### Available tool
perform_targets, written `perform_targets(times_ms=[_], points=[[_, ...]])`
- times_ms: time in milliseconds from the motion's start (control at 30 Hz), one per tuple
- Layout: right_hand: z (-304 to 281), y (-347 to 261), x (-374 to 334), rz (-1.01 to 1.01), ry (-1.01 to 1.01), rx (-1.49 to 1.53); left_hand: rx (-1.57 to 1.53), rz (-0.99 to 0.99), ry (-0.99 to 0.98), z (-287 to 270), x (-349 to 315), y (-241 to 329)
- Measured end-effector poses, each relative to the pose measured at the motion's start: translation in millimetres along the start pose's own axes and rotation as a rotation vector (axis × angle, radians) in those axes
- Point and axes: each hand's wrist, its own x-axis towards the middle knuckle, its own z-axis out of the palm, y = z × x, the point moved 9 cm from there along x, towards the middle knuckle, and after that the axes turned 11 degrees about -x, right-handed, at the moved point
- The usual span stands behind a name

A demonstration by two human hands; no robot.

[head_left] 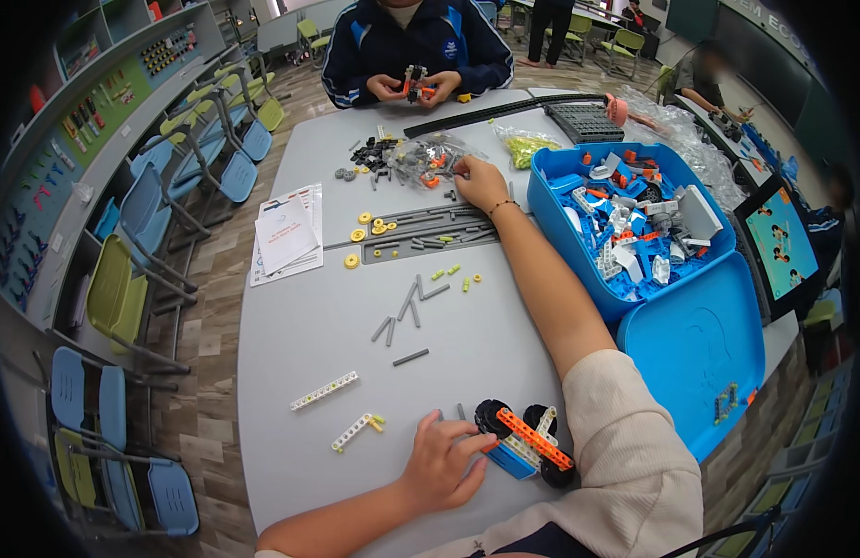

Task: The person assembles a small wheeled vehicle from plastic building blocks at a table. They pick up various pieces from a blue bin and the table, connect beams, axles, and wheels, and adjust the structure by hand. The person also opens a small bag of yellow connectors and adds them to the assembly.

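Stretched far forward, my right hand (pixel 482 183) has its fingers bent together at the edge of a clear plastic bag (pixel 428 160) of grey and orange building parts. Whatever lies between those fingertips is hidden. Close to me, my left hand (pixel 445 459) rests low over the table, fingers apart. Its fingertips are beside a small wheeled model (pixel 530 441) with black tyres, orange beams and a blue panel. Left of that hand lie an angled white beam with yellow-green pieces (pixel 357 431) and a straight white beam (pixel 325 391). Several grey axles (pixel 410 357) are scattered farther off.
On the right stands a blue bin (pixel 579 265) full of parts, its blue lid (pixel 695 344) beside it. A grey sorting tray (pixel 430 244), yellow wheels (pixel 352 261) and paper sheets (pixel 287 237) lie mid-table. A tablet (pixel 780 244) stands at right. Across the table, another person (pixel 416 56) holds a small model.
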Motion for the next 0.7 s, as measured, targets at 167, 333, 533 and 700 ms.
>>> perform_targets(times_ms=[167,333,533,700], points=[[-4.2,-2.8,-5.8,0.051,-0.056,-0.048,0.013,0.026,-0.025,1.3,0.6,0.8],[-7.6,-4.4,-12.7,0.074,-0.109,-0.166,0.007,0.013,-0.002,-0.6,0.6,1.5],[-21.1,-30.1,-14.2,-0.087,0.139,-0.261,0.015,0.028,-0.023,1.5,0.1,1.1],[-0.6,-37.2,-11.7,-0.064,0.05,-0.272,0.009,0.015,-0.018,2.1,-1.7,-1.2]])
